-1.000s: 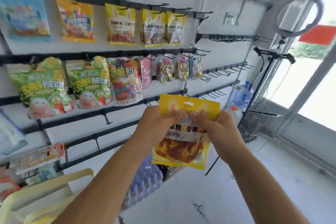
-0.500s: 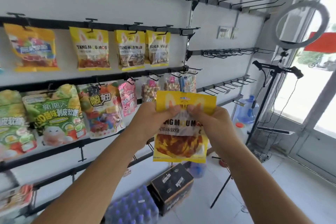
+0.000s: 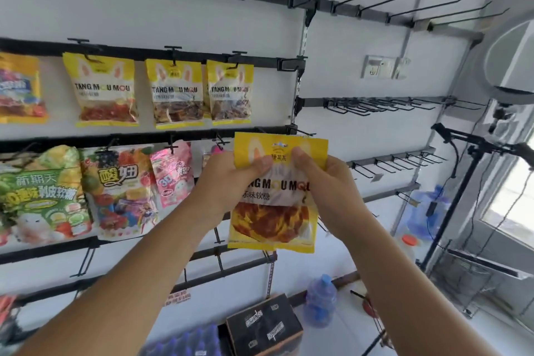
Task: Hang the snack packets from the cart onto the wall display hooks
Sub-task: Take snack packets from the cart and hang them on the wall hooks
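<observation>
I hold a yellow snack packet (image 3: 276, 208) with rabbit ears and red-brown candy upright in front of the wall display. My left hand (image 3: 231, 182) pinches its top left part, and my right hand (image 3: 320, 179) pinches its top right. The packet's top edge is level with the second black rail (image 3: 144, 137). Three matching yellow packets (image 3: 179, 92) hang on hooks from the rail above. A bare hook (image 3: 290, 63) sticks out at that rail's right end. The cart is out of view.
Green, multicoloured and pink packets (image 3: 121, 188) hang on the lower left row. Long bare hooks (image 3: 375, 0) line the top rail and the right panel (image 3: 390, 104). On the floor are a black box (image 3: 264, 326), blue water bottles (image 3: 319, 300) and a ring light stand (image 3: 462, 182).
My view has tilted up and moved closer to the wall. Both hands have lifted the yellow packet from below the lower rows up to the second rail.
</observation>
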`<state>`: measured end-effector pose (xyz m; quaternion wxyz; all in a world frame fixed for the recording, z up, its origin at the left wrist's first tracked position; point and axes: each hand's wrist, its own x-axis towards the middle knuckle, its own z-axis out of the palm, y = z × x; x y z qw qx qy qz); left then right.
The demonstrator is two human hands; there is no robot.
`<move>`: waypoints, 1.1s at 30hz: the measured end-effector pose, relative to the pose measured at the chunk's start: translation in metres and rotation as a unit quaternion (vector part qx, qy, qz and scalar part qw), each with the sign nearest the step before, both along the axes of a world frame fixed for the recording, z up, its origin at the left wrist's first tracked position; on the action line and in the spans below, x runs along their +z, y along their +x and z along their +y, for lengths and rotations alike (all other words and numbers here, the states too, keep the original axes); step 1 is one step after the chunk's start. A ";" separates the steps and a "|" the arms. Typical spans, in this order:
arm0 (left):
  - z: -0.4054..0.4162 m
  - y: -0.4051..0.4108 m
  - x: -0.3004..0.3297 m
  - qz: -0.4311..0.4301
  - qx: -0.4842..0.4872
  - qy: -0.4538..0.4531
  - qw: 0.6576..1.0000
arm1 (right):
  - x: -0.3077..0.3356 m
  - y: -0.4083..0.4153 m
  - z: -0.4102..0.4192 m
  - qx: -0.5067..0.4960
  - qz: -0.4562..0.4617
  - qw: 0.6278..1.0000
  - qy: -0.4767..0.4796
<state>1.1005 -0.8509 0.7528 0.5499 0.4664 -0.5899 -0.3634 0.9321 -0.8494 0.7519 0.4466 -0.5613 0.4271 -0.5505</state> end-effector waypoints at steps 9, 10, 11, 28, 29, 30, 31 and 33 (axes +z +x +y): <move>-0.097 -0.035 0.010 -0.024 -0.012 -0.010 1.000 | 0.012 -0.039 -0.099 -0.023 0.002 0.999 -0.042; -0.108 -0.038 0.010 -0.023 -0.007 -0.019 1.000 | 0.014 -0.041 -0.110 -0.025 0.003 0.999 -0.046; -0.120 -0.041 0.010 -0.027 -0.003 -0.034 0.999 | 0.016 -0.044 -0.122 -0.024 0.000 0.999 -0.047; -0.286 -0.065 0.048 -0.027 0.096 -0.170 0.980 | 0.062 -0.053 -0.311 -0.030 0.010 0.996 -0.078; -0.295 -0.067 0.051 -0.029 0.107 -0.174 0.979 | 0.064 -0.053 -0.322 -0.029 0.001 0.996 -0.082; -0.301 -0.069 0.054 -0.033 0.117 -0.175 0.977 | 0.065 -0.053 -0.332 -0.028 -0.004 0.996 -0.086; -0.308 -0.071 0.057 -0.036 0.126 -0.174 0.976 | 0.066 -0.054 -0.342 -0.027 -0.007 0.995 -0.092; -0.320 -0.075 0.063 -0.035 0.142 -0.170 0.975 | 0.069 -0.055 -0.362 -0.021 -0.011 0.994 -0.103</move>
